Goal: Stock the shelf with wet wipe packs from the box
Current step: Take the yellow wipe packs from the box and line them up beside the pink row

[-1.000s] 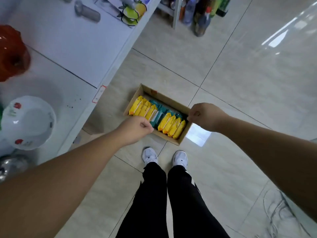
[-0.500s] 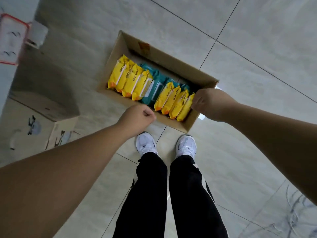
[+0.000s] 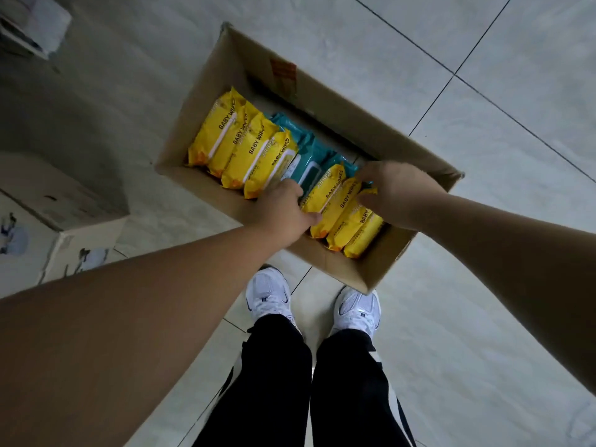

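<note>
Both hands now down inside box vs 0.5 s ago: L hand & R hand each grip yellow packs at its R end; teal packs sit mid-box, box on floor.

Open brown cardboard box on the tiled floor, set at a slant, with a red-brown label patch on the far wall. Inside, packs on edge in one row, leaning on one another. At the left end, first yellow group: four glossy packs printed BABY WIPES, each with a white flap. In the middle, teal packs with white labels, partly hidden. At the right end, second yellow group: same print, at least three showing, clasped from both sides. Left grip curled against the innermost pack, right grip curled over the upper ends of the outer ones.
</note>
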`<state>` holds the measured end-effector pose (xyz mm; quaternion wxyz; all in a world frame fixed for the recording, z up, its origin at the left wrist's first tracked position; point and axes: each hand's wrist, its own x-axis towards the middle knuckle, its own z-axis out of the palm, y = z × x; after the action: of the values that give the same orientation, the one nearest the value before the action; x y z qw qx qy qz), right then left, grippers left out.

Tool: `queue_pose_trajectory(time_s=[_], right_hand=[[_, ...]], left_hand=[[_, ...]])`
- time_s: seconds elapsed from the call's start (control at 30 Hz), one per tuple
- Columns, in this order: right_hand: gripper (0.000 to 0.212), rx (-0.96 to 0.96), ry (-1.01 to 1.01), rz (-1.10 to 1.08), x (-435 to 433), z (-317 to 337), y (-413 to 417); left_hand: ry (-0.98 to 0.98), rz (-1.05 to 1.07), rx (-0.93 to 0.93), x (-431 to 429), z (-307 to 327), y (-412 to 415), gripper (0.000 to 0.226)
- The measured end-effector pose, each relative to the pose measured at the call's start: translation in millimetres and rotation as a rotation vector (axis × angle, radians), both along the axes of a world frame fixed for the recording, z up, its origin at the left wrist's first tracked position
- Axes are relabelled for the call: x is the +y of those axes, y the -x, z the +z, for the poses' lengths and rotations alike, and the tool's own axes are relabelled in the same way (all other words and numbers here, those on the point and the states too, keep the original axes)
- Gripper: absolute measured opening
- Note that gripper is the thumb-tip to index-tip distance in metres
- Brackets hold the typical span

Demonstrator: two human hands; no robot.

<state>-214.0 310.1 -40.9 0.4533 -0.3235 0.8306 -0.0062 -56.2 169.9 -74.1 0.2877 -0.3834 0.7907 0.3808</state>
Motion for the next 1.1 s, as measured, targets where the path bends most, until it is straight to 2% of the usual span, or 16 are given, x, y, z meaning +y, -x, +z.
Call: queue_pose_trajectory(time_s=[0.13, 0.3, 0.47, 0.53, 0.6, 0.7, 0.9, 1.1], right_hand=[[0.05, -0.004, -0.047, 0.071, -7, -22, 4], [0.039, -0.016, -0.084, 0.159, -16, -49, 6], [0.018, 0.011, -0.047, 0.128, -23, -67, 3], [0.009, 0.022, -0.023, 0.154, -23, -66, 3], [0.011, 0.018, 0.026, 0.163, -19, -59, 4], [0.014, -0.008, 0.135, 0.113, -12, -38, 4], [0.016, -0.017, 0.317, -0.078, -1, 38, 8], [0.024, -0.063, 0.391, -0.229, 12, 155, 18]], left_hand=[[0.007, -0.051, -0.018, -1, -24, 2, 0.069], [-0.012, -0.148, -0.015, -1, -47, 6, 0.033], [0.017, -0.142, 0.059, -11, -48, 2, 0.051], [0.023, -0.101, 0.097, -19, -47, 1, 0.046], [0.032, -0.06, 0.139, -25, -42, 1, 0.034], [0.063, -0.019, 0.197, -32, -25, -2, 0.016], [0.072, 0.069, 0.256, -53, 37, -13, 0.02], [0.024, 0.045, 0.344, -68, 150, 0, 0.02]])
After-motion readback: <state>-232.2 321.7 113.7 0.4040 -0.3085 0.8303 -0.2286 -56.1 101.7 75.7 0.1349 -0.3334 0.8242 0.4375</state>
